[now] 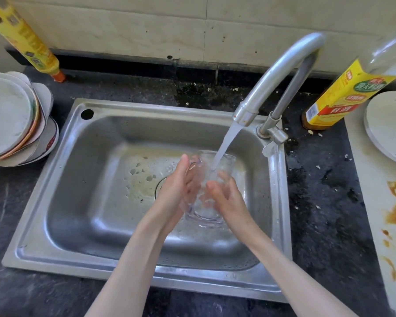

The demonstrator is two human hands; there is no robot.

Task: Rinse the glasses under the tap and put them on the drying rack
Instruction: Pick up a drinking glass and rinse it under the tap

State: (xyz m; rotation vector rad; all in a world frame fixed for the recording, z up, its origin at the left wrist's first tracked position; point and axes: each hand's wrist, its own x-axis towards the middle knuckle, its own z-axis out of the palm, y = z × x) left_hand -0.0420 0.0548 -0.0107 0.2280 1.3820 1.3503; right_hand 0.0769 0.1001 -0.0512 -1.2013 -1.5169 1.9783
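Both hands, left (180, 186) and right (226, 197), clasped one clear glass mug (206, 191) from opposite sides, fingers curled round it. Mug: upright over the steel sink (82, 179), mouth under water running from the tap (281, 72). Stacked plates (12, 120) sat on the dark surface (325, 202) at left; a yellow-labelled bottle (338, 97) stood far right.

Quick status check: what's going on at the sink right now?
Left hand and right hand grip glass. Tap water pours in. Nothing blocking.
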